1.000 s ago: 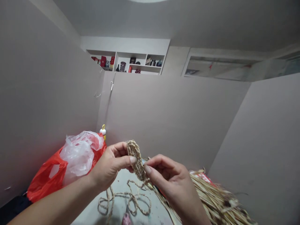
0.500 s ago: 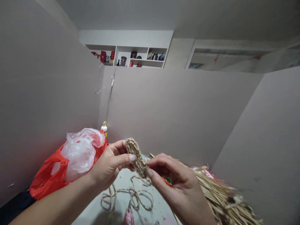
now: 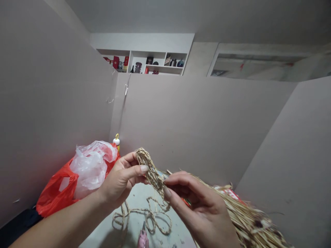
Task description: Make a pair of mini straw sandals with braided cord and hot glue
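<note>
My left hand [image 3: 124, 181] pinches a coiled disc of braided straw rope [image 3: 149, 168], held on edge at chest height. My right hand [image 3: 199, 206] pinches the lower edge of the same coil, thumb and forefinger closed on it. The loose tail of the braid [image 3: 144, 217] hangs down and lies in loops on the pale table [image 3: 134, 199]. Right under the loops, at the bottom edge of the view, the tip of a pink glue gun [image 3: 142, 238] pokes up.
A red plastic bag [image 3: 53, 193] with a clear white bag [image 3: 89, 165] in it sits at the left. A small bottle with a yellow cap [image 3: 116, 140] stands behind it. A pile of dry straw [image 3: 248, 220] lies to the right. Grey partition walls enclose the table.
The coil has tipped a little toward the left and my right hand has slid lower along its edge. The view has shifted slightly.
</note>
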